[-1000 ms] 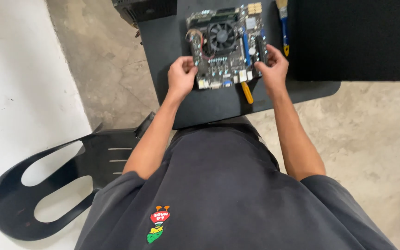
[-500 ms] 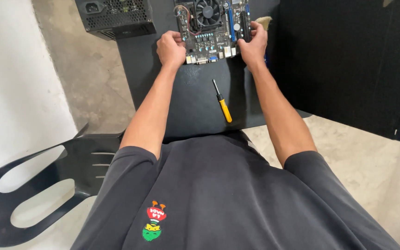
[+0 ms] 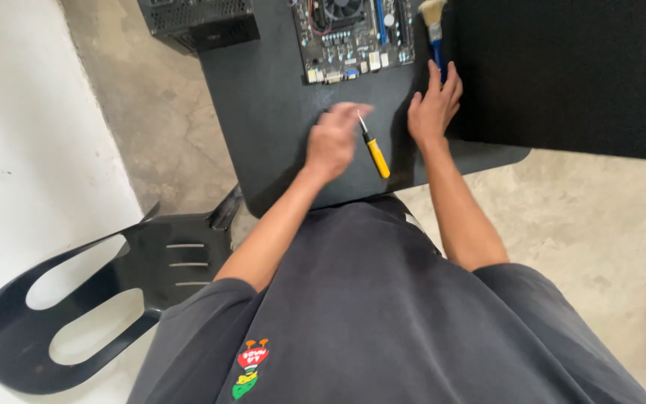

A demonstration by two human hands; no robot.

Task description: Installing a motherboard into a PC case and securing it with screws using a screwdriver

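From the head view, the left hand (image 3: 333,140) hovers over the dark bench (image 3: 278,112), blurred, fingers loosely curled and holding nothing; it is just left of the screwdriver (image 3: 374,147). The screwdriver lies flat on the bench between the two hands, yellow handle toward the person, metal tip pointing away toward the board (image 3: 353,37). The right hand (image 3: 434,108) rests open with fingers spread, empty, its fingertips at the edge of a black mat (image 3: 570,75) and touching or just beside the blue handle of a brush (image 3: 435,34); I cannot tell which. The board, green with a fan, sits at the far edge of the bench, well apart from both hands. A black case (image 3: 200,22) stands to the far left of the bench. A black chair (image 3: 99,299) stands on the concrete floor (image 3: 600,224) at the person's left
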